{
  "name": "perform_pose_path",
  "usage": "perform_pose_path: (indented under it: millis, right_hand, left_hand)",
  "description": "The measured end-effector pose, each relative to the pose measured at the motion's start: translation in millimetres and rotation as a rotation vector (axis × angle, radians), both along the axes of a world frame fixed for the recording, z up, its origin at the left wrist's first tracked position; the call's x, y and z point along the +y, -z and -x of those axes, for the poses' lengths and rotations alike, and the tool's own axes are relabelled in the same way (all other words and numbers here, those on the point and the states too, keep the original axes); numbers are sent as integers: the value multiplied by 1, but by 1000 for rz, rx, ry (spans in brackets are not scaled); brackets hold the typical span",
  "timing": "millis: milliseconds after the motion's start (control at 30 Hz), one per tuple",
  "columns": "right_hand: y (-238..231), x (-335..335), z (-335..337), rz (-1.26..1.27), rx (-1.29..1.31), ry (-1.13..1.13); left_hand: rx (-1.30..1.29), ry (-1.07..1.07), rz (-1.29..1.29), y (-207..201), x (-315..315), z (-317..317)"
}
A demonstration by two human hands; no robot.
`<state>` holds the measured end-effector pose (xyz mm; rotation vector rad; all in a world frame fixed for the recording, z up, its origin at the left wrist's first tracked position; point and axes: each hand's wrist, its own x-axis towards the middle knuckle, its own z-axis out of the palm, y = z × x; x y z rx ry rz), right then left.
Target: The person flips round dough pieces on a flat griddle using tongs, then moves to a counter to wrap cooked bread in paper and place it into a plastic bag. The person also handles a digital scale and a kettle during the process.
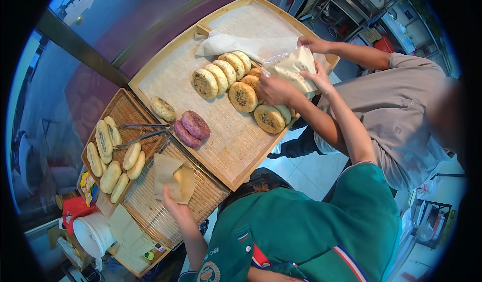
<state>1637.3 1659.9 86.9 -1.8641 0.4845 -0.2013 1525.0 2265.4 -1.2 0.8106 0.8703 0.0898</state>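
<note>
At the lower left, my left hand [175, 206] grips a small brown paper bag [170, 174] over a wire rack [143, 201]. My right hand [317, 79] reaches up to the right and has its fingers on a cream paper bag with a clear plastic edge [293, 71]. A co-worker's two hands [276, 90] also hold that bag. Below it, browned round flatbreads [243, 97] and paler ones [205, 84] stand in rows on a large wooden tray [221, 151]. Two purple flatbreads [195, 126] and one pale bread [163, 109] lie farther left.
A wicker tray [123, 101] at the left holds several long buns [104, 139], with metal tongs [143, 136] across its edge. White cloth [241, 45] lies on the big tray. A white bucket [93, 234] stands at lower left. The co-worker in beige [391, 111] stands at the right.
</note>
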Motion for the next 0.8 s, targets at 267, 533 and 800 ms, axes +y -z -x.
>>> perform_pose_path:
  millis: [267, 533, 800]
  right_hand:
    - [3, -24, -6, -266, 125, 60]
    - [-5, -25, -20, -4, -78, 90]
    - [4, -3, -33, 60, -275, 68]
  left_hand:
    - [-152, 146, 57, -47, -17, 4]
    - [-382, 590, 18, -94, -138, -56]
    - [-415, 711, 222, -106, -219, -81]
